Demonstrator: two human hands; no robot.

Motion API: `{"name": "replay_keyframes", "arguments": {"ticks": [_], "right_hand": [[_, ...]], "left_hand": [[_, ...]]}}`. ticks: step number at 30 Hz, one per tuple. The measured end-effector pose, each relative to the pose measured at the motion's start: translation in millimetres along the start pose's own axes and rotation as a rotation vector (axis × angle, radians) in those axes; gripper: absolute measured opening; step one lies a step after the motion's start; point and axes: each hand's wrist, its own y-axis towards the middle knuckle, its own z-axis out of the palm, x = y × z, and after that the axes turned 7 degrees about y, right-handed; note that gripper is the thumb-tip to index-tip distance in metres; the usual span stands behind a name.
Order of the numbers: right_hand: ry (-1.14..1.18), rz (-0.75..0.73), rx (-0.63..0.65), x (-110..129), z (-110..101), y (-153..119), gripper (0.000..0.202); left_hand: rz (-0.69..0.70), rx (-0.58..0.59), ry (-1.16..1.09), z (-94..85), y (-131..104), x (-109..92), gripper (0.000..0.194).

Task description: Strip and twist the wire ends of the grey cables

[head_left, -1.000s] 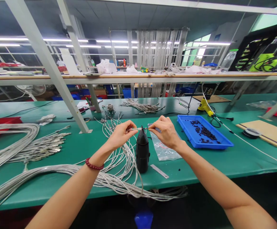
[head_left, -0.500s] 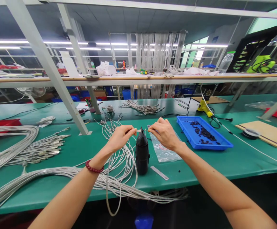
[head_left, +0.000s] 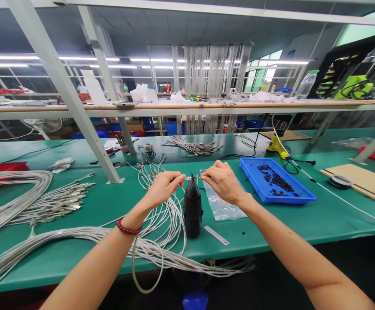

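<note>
Above the tip of an upright black tool with a cone-shaped top (head_left: pixel 193 211), my two hands are raised on either side. My left hand (head_left: pixel 167 183), with a dark red bead bracelet at the wrist, pinches the end of a white cable (head_left: pixel 187 178). From the other side, my right hand (head_left: pixel 221 178) holds a thin reddish strand between thumb and fingertips; its kind is too small to make out. Cable end and strand meet at the tool's tip. A large bundle of white cables (head_left: pixel 171 215) lies under and beside my left forearm, one loop drooping over the table edge.
A blue tray (head_left: pixel 255 189) of small black pieces stands right of my right hand. A clear plastic bag (head_left: pixel 226 211) and a metal strip (head_left: pixel 216 236) lie beside the black tool. Behind are a yellow hot-air gun (head_left: pixel 276 146) and a shelf rail (head_left: pixel 187 111). A red tray (head_left: pixel 10 167) stands at left.
Both hands keep their pinch and stay almost in place at the tool's tip. The hanging cable loop has swung slightly left. A reddish strand now shows at my right fingertips.
</note>
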Motion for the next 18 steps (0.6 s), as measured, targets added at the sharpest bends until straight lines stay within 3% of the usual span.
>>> {"name": "replay_keyframes", "arguments": {"ticks": [11,18], "right_hand": [[0.057,0.013,-0.066,-1.2,2.2,0.1,0.010],[0.033,-0.006,-0.013,-0.1,-1.0,1.3,0.014]], "left_hand": [[0.009,-0.014,-0.072,2.3,1.5,4.0,0.025],[-0.016,-0.014,-0.054,0.1,-0.9,0.8,0.026]]}}
